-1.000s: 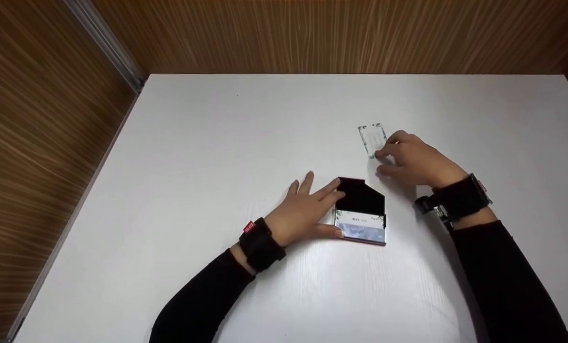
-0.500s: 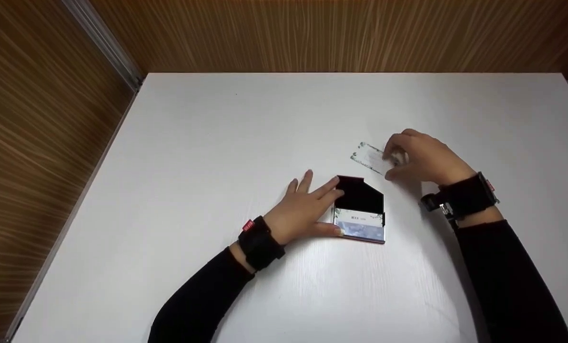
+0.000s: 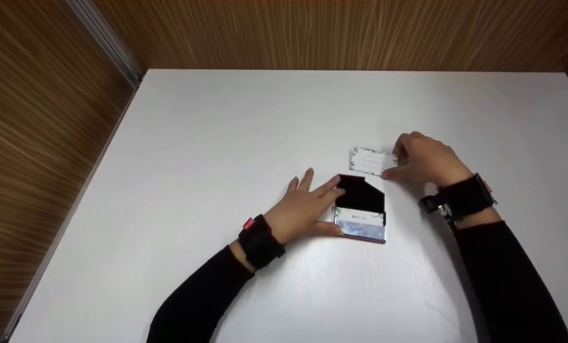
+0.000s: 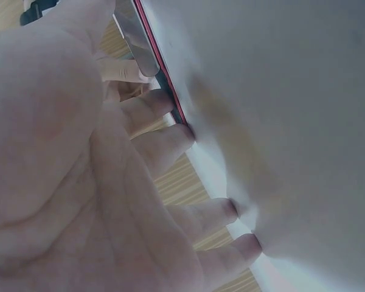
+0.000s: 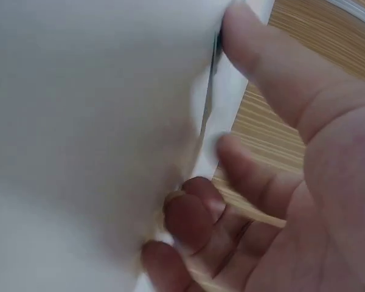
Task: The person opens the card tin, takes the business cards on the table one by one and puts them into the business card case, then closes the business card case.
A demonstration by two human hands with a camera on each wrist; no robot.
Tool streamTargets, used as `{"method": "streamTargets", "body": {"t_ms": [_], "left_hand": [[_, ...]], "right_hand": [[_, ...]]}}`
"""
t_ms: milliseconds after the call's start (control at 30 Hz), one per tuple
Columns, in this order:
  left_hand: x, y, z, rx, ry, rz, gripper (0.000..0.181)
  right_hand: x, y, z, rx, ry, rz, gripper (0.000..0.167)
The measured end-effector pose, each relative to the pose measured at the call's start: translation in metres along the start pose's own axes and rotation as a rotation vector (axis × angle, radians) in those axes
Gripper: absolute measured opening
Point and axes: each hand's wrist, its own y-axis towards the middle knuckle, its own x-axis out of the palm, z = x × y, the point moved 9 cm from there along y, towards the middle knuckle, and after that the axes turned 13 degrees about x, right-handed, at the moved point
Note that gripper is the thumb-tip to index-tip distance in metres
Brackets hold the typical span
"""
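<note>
An opened card case (image 3: 360,195) with a black inner lid lies on the white table, a card with a blue-grey band in its lower half. My left hand (image 3: 296,216) rests at its left side, fingers spread and fairly straight, thumb on the lower left corner. In the left wrist view the case's red edge (image 4: 161,64) shows beside the fingertips. Just beyond the case is a white business card (image 3: 367,161) with a leafy border. My right hand (image 3: 427,159) holds its right end by the edges, thumb near, fingers far. The right wrist view shows the card (image 5: 208,100) edge-on.
The white table (image 3: 193,143) reaches back to a wood-grain panel (image 3: 312,35). Another wood-grain panel (image 3: 41,143) stands along the left side, with a metal strip at the corner. Both wrists wear black bands.
My right hand has drawn the card nearer to the case and turned it from lengthwise to crosswise. The left hand and the case have stayed in place.
</note>
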Motion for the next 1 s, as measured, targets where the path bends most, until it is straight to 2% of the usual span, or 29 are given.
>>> {"method": "streamTargets", "body": {"t_ms": [67,167,200,300,400,500,667,767,1000], "left_hand": [[0.0,0.0,0.001,0.003,0.003,-0.002,0.087],[-0.001,-0.001,0.002,0.011,0.016,-0.001,0.087],[-0.001,-0.001,0.002,0.014,0.02,0.0,0.087],[-0.001,-0.001,0.002,0.02,0.027,0.004,0.087],[-0.001,0.0,0.002,0.018,0.025,0.005,0.087],[-0.001,-0.001,0.002,0.014,0.023,0.004,0.087],[0.0,0.0,0.003,0.014,0.017,0.001,0.087],[0.0,0.0,0.003,0.015,0.013,-0.001,0.088],[0.0,-0.002,0.002,0.015,-0.002,0.003,0.087]], "right_hand": [[-0.002,-0.002,-0.007,-0.077,0.049,0.018,0.038],[-0.009,-0.007,-0.021,-0.23,0.135,0.064,0.016],[-0.011,-0.01,-0.026,-0.289,0.15,0.086,0.014],[-0.018,-0.018,-0.037,-0.419,0.196,0.151,0.023],[-0.025,-0.025,-0.043,-0.505,0.225,0.214,0.028],[-0.029,-0.029,-0.044,-0.516,0.248,0.252,0.029],[-0.033,-0.032,-0.042,-0.498,0.255,0.261,0.024],[-0.036,-0.037,-0.042,-0.512,0.25,0.271,0.027],[-0.047,-0.044,-0.049,-0.553,0.278,0.364,0.026]]}}
